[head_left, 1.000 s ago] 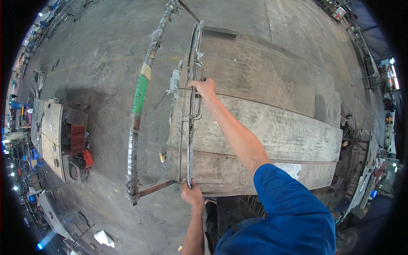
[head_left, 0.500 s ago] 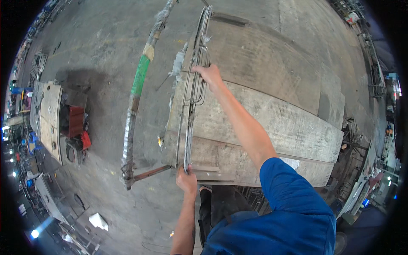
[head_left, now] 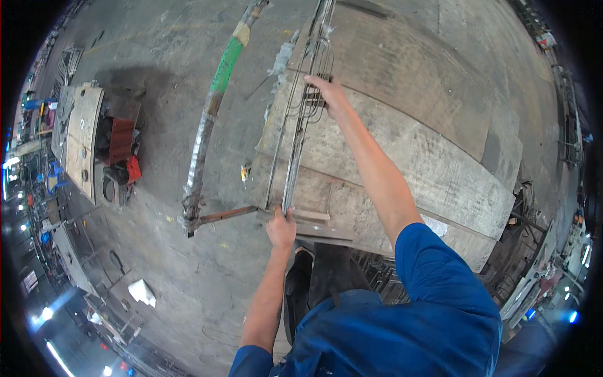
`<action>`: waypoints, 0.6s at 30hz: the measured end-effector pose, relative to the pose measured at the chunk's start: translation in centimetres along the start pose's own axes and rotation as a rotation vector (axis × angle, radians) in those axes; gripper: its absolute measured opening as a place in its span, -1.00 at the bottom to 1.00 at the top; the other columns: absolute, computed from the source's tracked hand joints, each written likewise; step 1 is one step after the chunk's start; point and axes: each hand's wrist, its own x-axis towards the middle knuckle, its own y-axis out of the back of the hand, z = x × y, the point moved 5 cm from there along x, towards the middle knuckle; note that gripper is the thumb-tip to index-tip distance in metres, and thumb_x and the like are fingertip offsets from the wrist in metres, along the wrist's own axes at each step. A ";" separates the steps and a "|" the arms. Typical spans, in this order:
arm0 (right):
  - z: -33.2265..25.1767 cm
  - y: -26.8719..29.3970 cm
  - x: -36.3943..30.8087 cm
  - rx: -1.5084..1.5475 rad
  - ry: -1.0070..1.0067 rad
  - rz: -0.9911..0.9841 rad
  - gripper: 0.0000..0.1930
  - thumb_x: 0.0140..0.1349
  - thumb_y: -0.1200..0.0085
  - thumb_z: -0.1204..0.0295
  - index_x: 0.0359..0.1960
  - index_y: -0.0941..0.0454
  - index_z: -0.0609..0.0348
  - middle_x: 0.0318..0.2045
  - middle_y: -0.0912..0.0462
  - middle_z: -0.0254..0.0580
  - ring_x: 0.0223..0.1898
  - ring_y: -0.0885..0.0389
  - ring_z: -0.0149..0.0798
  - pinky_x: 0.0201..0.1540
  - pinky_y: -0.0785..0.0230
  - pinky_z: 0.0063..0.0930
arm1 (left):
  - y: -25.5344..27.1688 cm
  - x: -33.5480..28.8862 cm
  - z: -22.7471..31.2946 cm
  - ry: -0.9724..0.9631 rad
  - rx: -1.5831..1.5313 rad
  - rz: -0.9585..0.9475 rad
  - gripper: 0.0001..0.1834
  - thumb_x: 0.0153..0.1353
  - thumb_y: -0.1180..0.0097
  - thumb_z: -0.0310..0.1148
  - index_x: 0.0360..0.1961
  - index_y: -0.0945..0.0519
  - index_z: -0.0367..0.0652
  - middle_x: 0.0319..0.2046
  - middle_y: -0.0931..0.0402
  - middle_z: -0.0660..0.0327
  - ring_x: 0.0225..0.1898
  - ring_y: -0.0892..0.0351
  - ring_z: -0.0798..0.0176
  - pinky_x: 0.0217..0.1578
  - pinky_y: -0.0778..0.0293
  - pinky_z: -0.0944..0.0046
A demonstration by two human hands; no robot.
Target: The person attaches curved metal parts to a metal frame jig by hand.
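Note:
A bundle of long thin metal rods (head_left: 294, 164), some bent into rounded loops, lies lengthwise along the left edge of a board-topped table (head_left: 402, 147). My left hand (head_left: 281, 229) is closed round the bundle's near end, at the table's near left corner. Farther up, my right hand (head_left: 329, 95) grips the looped part from the right side, thumb across the top; its other fingers are mostly hidden beneath. One rod (head_left: 274, 176) runs apart on the left of the bundle. The bundle's far end passes out at the top of the view.
Left of the table stretches a long wrapped bar (head_left: 207, 125) with a green band, joined to a rusty metal bar (head_left: 229, 215). A worktable (head_left: 81, 144) and a red box (head_left: 121, 141) stand farther left. Metal racks (head_left: 568, 147) line the right side.
The whole view has shifted, so the table and bundle appear higher and farther right. My right hand is closer to the near end of the loops; my left hand keeps its grip.

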 end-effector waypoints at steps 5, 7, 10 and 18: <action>2.1 0.1 -0.4 0.034 -0.035 0.040 -0.68 0.19 -0.36 0.30 -0.14 -0.58 0.22 -0.37 -0.65 -0.23 -0.48 -0.67 -0.27 -0.47 -0.60 -0.28 | 0.4 0.9 0.5 -0.087 0.039 -0.030 -0.74 0.31 -0.23 -0.22 -0.23 -0.59 -0.24 -0.57 -0.59 -0.22 -0.47 -0.63 -0.37 -0.40 -0.50 -0.26; 2.3 -0.4 -0.4 0.065 -0.037 0.061 -0.72 0.20 -0.34 0.32 -0.18 -0.59 0.21 -0.41 -0.64 -0.24 -0.48 -0.66 -0.27 -0.47 -0.60 -0.27 | 0.8 1.2 0.5 -0.101 0.084 -0.050 -0.77 0.31 -0.21 -0.26 -0.28 -0.58 -0.23 -0.57 -0.61 -0.18 -0.48 -0.65 -0.33 -0.40 -0.52 -0.24; 1.8 -1.2 -0.7 0.156 -0.056 0.106 -0.78 0.19 -0.30 0.36 -0.21 -0.61 0.22 -0.42 -0.64 -0.23 -0.49 -0.64 -0.27 -0.49 -0.57 -0.24 | 1.7 1.4 0.6 -0.122 0.053 -0.029 -0.78 0.31 -0.22 -0.27 -0.29 -0.59 -0.23 -0.59 -0.60 -0.18 -0.50 -0.64 -0.32 -0.41 -0.52 -0.23; 1.7 -2.6 -1.5 0.204 -0.057 0.161 -0.82 0.16 -0.26 0.42 -0.27 -0.63 0.28 -0.41 -0.68 -0.21 -0.45 -0.63 -0.29 -0.39 -0.52 -0.32 | 3.8 2.2 0.6 -0.142 0.010 0.020 -0.76 0.23 -0.32 -0.32 -0.29 -0.60 -0.30 -0.59 -0.56 -0.21 -0.48 -0.62 -0.35 -0.45 -0.48 -0.21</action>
